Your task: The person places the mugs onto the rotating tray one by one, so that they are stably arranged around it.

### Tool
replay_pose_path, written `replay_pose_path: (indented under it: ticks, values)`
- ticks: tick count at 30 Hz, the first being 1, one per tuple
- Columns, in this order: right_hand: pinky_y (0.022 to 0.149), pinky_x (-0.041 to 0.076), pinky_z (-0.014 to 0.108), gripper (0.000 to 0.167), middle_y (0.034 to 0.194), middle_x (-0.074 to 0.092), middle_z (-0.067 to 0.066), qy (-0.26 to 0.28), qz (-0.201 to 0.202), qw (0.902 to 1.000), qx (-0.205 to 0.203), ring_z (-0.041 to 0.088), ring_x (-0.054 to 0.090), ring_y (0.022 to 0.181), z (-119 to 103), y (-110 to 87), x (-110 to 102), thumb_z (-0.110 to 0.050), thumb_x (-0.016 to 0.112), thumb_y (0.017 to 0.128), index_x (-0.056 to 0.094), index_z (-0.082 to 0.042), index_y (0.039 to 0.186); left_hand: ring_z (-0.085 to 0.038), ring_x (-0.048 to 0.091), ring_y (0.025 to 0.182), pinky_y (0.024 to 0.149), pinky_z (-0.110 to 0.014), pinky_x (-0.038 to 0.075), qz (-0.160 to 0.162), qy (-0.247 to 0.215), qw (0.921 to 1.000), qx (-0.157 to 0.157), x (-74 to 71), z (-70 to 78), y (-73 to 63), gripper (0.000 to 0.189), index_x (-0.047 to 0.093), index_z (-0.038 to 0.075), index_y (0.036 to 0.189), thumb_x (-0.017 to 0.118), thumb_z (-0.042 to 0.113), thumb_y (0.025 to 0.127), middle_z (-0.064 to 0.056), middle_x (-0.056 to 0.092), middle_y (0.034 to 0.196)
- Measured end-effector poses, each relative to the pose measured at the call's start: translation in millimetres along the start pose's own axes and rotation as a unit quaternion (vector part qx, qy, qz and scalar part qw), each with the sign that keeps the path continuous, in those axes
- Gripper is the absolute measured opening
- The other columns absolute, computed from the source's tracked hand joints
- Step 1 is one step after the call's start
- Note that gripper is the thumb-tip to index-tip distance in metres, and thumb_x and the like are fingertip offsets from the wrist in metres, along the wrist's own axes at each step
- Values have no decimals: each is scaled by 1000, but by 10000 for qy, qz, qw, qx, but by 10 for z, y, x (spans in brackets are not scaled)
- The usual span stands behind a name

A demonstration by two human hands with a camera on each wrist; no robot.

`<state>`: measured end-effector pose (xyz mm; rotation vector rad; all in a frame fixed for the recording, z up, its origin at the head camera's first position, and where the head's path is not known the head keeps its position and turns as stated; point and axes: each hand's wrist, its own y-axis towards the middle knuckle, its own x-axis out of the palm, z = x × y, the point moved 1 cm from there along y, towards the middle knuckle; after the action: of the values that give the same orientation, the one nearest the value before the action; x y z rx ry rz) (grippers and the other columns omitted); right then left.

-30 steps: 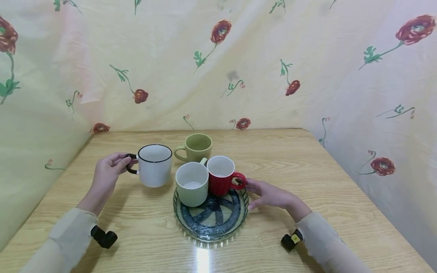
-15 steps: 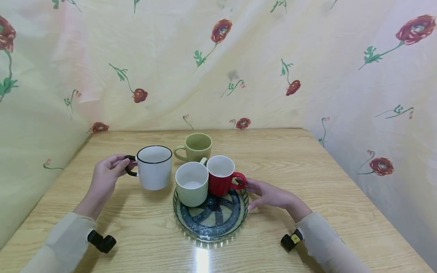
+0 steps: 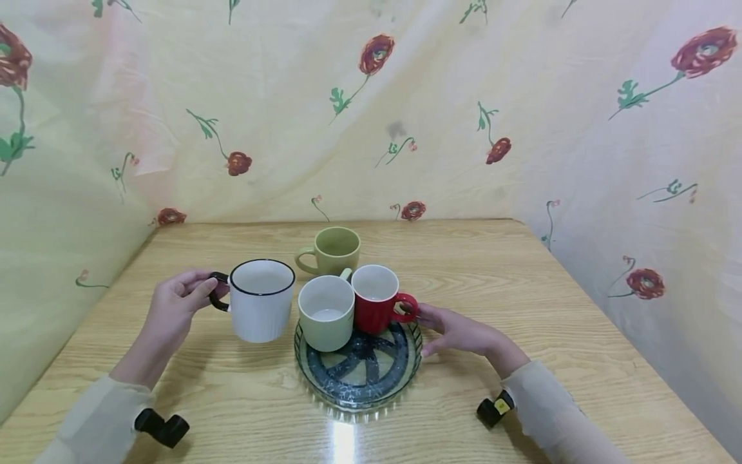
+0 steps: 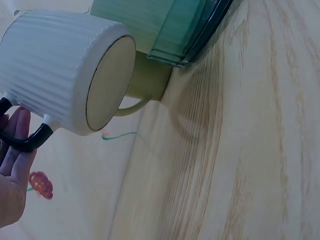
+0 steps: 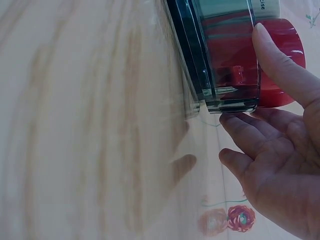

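By its black handle, my left hand grips a white mug with a black rim. In the left wrist view the ribbed mug hangs above the wood, its flat base showing. A round glass dish with a dark patterned base bears a pale mug and a red mug. Beside the dish's right edge is my right hand, fingers relaxed near the red mug's handle. In the right wrist view its thumb lies at the dish's rim, with the other fingers spread below the glass wall.
An olive-green mug stands on the wooden table behind the dish, handle to the left. Flowered cloth hangs along the back and both sides of the table.
My left hand has drawn the white mug nearer to me, and it looks slightly bigger and lower in the head view. The right hand, the dish and the other mugs have stayed put.
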<state>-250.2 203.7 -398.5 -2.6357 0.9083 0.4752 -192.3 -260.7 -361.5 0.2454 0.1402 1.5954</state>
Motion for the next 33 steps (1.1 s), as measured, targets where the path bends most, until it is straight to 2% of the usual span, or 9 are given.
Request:
replay_pose_path:
  ticks: [7, 21, 29, 33]
  values:
    - [119, 18, 57, 93, 159, 20, 26, 28, 4, 10000, -8, 46, 19, 146, 9, 1, 2, -11, 74, 84, 14, 6, 152, -2, 72, 79, 73, -13, 57, -170, -67, 9998, 27, 49, -10, -58, 19, 70, 22, 91, 59, 7, 95, 9, 75, 81]
    - [119, 18, 57, 93, 158, 20, 26, -11, 29, 10000, 42, 45, 19, 146, -1, -8, 2, -11, 74, 84, 14, 7, 152, -3, 71, 79, 74, -15, 59, -433, -329, 9977, 397, 101, -12, -118, 21, 71, 17, 94, 56, 2, 95, 6, 75, 83]
    - [119, 18, 57, 92, 158, 21, 26, -13, 1, 10000, -4, 45, 20, 146, -3, -7, 3, -11, 74, 84, 14, 7, 152, -1, 69, 79, 74, -14, 57, -774, 73, 9958, 476, 171, 20, -169, 24, 70, 21, 95, 55, 2, 96, 9, 74, 84]
    - [119, 18, 57, 92, 158, 21, 26, -23, -4, 10000, -31, 45, 20, 146, -7, -6, 4, -11, 74, 84, 14, 6, 152, -1, 69, 81, 76, -14, 57, -1015, 61, 9931, 580, 212, 25, -177, 25, 70, 20, 97, 54, 1, 97, 10, 74, 87]
